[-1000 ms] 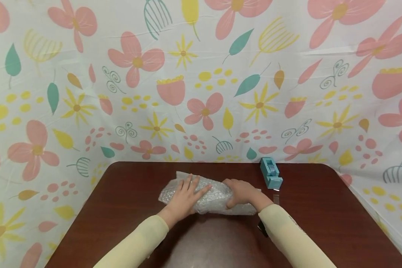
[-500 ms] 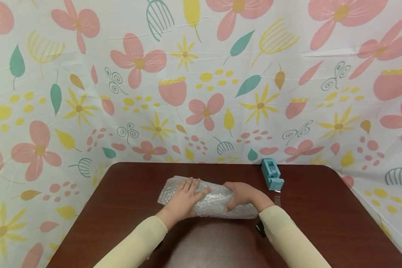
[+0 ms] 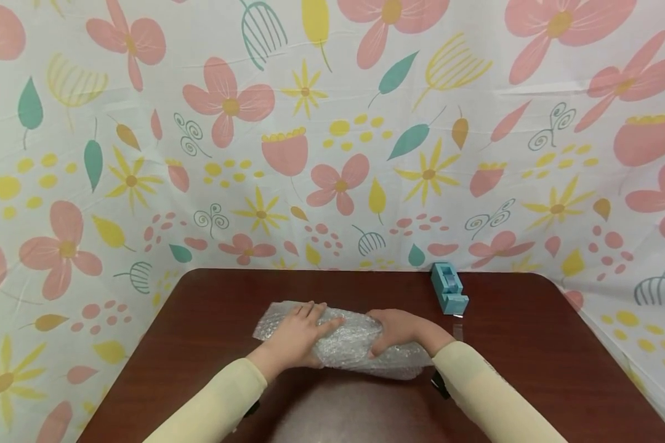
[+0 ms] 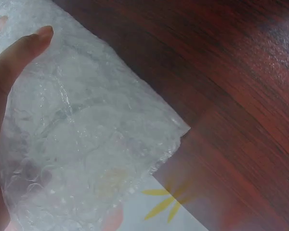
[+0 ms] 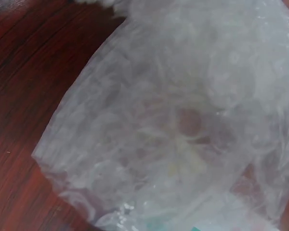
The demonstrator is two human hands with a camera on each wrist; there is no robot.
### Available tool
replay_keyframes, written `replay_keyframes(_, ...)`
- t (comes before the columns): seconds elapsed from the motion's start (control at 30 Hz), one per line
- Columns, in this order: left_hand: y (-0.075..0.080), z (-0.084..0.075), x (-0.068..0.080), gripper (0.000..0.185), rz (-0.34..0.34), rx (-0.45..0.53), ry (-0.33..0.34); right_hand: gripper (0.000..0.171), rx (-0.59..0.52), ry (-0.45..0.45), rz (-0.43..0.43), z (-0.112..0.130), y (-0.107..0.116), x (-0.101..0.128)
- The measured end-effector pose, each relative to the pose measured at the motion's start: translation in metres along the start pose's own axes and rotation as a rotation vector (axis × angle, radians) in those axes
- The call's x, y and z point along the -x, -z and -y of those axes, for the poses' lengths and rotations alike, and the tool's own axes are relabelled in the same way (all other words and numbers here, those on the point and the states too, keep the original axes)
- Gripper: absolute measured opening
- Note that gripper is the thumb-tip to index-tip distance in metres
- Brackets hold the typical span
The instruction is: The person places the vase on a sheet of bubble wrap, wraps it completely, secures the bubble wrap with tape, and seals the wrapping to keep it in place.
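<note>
While both hands rest on the bubble-wrap bundle (image 3: pixel 343 341), left hand (image 3: pixel 296 335) flat, fingers straight, right hand (image 3: pixel 396 329) curled gripping it, blue tape dispenser (image 3: pixel 449 287) far right

Over the last second the bubble-wrap bundle (image 3: pixel 343 341) came toward the person, so the strip of bare tabletop (image 3: pixel 366 286) between it and the blue tape dispenser (image 3: pixel 449 288) grew wider. Its far left corner, which had stuck up, lay lower and flatter. Its right end lifted slightly off the tabletop and sagged below the right hand (image 3: pixel 398 329). The left hand (image 3: pixel 298 335) drew back with the bundle, away from the tape dispenser, its fingers spread flat on top. The right hand also pulled nearer the person, its fingers curling over the bundle's near edge.
</note>
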State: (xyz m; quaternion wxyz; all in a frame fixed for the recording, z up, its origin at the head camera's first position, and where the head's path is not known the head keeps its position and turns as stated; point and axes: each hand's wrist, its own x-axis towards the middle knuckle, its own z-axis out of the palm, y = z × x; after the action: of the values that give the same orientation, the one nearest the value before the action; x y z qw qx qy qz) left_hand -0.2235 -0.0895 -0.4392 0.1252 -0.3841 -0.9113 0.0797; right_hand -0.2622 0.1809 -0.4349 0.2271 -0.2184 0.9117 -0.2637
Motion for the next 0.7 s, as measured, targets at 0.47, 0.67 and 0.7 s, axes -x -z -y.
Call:
replay_keyframes(0.47,0.0059,-0.0005,0.0017,0.096,0.051,0.110,0.035,0.087,-0.059,-0.028,0.119,0.0022,0.0056,-0.0047)
replay_keyframes(0.67,0.0091,-0.0009,0.0003,0.094,0.069,0.129,0.050,0.093,-0.047,0.011,0.090,0.0039,0.0072,-0.0048)
replay_keyframes(0.7,0.0094,-0.0010,0.0003,0.094,0.074,0.127,0.052,0.093,-0.031,0.019,0.079,0.0049,0.0074,-0.0040)
